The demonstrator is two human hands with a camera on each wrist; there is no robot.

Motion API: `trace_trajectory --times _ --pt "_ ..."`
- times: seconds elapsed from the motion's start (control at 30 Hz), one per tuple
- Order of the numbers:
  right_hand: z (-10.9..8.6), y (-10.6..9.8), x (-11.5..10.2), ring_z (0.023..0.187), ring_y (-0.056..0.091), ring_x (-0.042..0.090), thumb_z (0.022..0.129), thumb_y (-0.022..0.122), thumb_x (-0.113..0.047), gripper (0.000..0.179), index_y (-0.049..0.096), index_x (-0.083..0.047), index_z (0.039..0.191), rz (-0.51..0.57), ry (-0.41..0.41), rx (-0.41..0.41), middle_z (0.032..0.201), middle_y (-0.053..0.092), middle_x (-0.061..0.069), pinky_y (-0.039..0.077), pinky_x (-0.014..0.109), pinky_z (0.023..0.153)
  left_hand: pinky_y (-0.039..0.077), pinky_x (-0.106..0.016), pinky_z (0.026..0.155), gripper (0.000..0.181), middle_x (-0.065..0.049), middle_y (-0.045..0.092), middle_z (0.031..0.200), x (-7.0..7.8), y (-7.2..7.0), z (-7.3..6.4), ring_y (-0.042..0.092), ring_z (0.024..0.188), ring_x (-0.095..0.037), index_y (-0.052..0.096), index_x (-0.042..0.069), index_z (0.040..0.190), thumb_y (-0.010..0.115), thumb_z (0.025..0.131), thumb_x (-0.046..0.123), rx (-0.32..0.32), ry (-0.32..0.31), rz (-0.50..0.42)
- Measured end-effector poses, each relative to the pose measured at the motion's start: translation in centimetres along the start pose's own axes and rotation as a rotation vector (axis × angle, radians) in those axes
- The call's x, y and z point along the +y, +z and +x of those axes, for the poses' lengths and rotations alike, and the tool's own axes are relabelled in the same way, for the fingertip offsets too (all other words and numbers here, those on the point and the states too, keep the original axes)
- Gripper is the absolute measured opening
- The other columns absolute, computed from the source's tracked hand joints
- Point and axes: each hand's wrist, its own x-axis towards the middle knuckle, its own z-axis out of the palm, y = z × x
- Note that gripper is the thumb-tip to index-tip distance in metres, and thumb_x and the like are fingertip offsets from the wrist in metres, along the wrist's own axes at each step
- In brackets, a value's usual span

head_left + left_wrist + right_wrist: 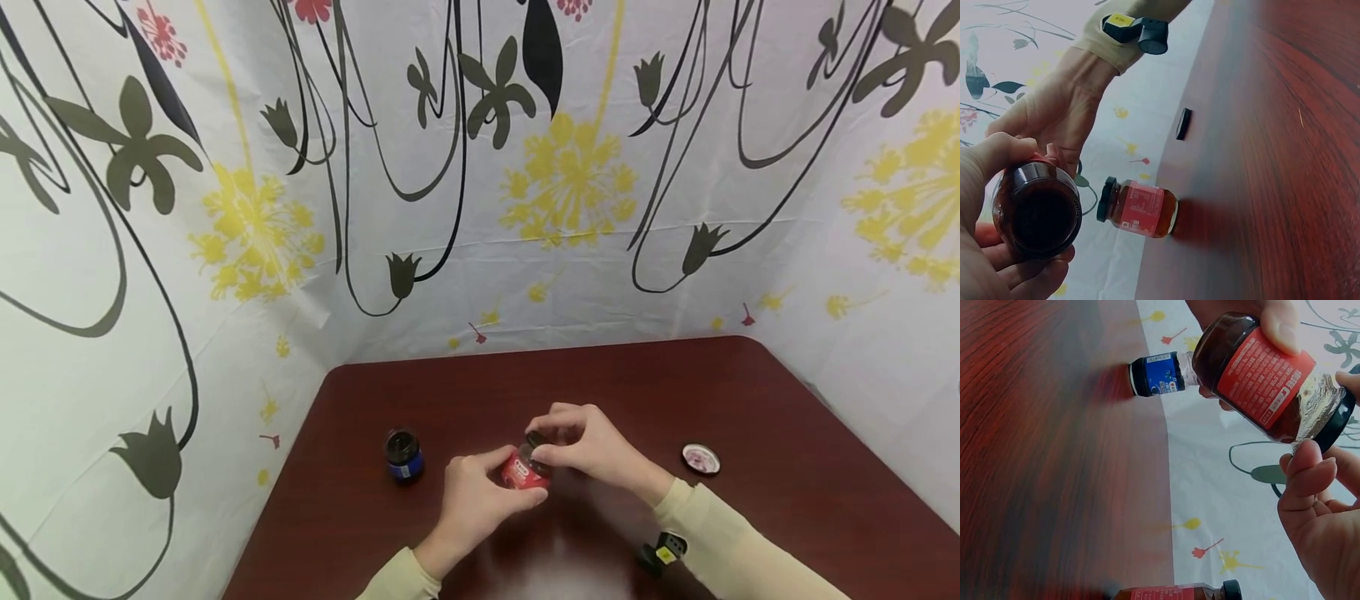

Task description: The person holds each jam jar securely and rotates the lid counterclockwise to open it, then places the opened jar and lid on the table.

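Red-labelled glass jar (522, 472) in a two-handed grip

The left hand (480, 497) grasps the jar, its body between thumb and fingers; in the head view the jar lies at this hand's 2 o'clock. The right hand (590, 444) pinches the black lid (1336, 417) at the jar's neck, the jar lying at about its 8 o'clock. The long axis is tilted: in the head view the lid end points to about 1 o'clock, in the right-wrist view to 4 o'clock, with the base at 10. On the table (337, 533), a blue-labelled jar (405, 460) stands at the held jar's 9 o'clock and a loose lid (701, 459) lies at 3.
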Motion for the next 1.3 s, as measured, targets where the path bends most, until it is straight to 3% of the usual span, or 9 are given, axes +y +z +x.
trace_trajectory --times 0.17,0.63,0.93,1.3 --pt "-0.2 -0.1 0.3 0.065 0.052 0.019 0.085 0.082 -0.015 0.026 0.076 -0.019 0.109 -0.01 0.004 0.0 0.084 0.062 0.005 0.045 0.03 0.054 0.055 -0.022 0.067 0.07 0.002 0.076 0.101 0.1 0.0 0.0 0.068 0.082 -0.002 0.077 0.01 0.115 0.093 0.063 0.052 -0.026 -0.051 -0.04" --pt "0.0 0.0 0.1 0.066 0.053 0.016 0.087 0.081 -0.017 0.024 0.077 -0.021 0.11 0.03 -0.042 -0.015 0.084 0.061 0.004 0.048 0.031 0.056 0.055 -0.023 0.069 0.069 -0.001 0.076 0.1 0.4 -0.5 0.1 0.069 0.084 -0.004 0.078 0.008 0.113 0.093 0.062 0.053 -0.063 -0.091 -0.087" --pt "-0.2 0.4 0.7 0.067 0.052 0.015 0.087 0.08 -0.015 0.025 0.076 -0.02 0.111 0.055 -0.047 -0.008 0.084 0.06 0.003 0.046 0.031 0.055 0.055 -0.023 0.072 0.07 -0.001 0.076 0.102 0.2 -0.6 0.0 0.069 0.089 -0.005 0.077 0.007 0.113 0.092 0.062 0.054 -0.086 -0.127 -0.053" --pt "-0.4 0.6 1.0 0.066 0.055 0.016 0.086 0.082 -0.019 0.028 0.076 -0.023 0.113 0.005 -0.078 -0.018 0.084 0.06 0.0 0.047 0.03 0.056 0.055 -0.023 0.072 0.07 -0.001 0.075 0.105 0.2 -0.8 -0.1 0.068 0.089 -0.004 0.077 0.008 0.115 0.092 0.064 0.053 -0.135 -0.148 -0.016"
